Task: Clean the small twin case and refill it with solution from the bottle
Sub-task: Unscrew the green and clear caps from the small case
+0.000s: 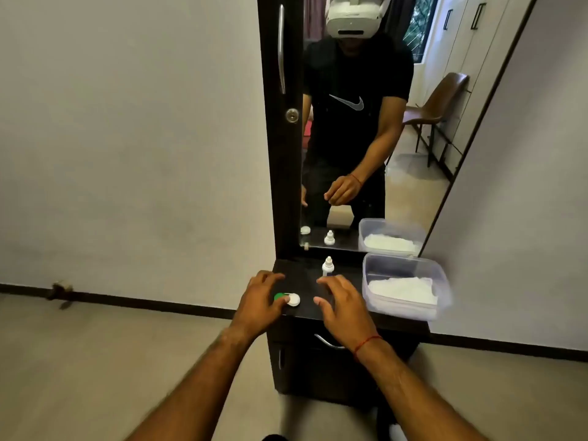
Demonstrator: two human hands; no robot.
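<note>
Left hand (259, 302) lies low over the near left corner of the dark bench (305, 283), fingers spread and loosely extended, its thumb tip resting on top of the small twin case (295, 301). The case lies flat on the bench, both lids on: the green lid is partly covered under the thumb and the white lid is exposed just to the right of it. Whether the remaining fingers touch the bench cannot be told. Right hand (343, 310), a red thread (366, 341) at its wrist, is held palm down beside the case but apart from it, fingers splayed and holding nothing. Just beyond its fingertips stands the small white dropper bottle (327, 266), upright and capped, in the middle of the bench. At the right end sits a clear plastic container (381, 265) holding a folded white cloth (402, 291), close to the right hand. A mirror (366, 122) rises behind the bench; a drawer handle (327, 342) shows below its front edge.
</note>
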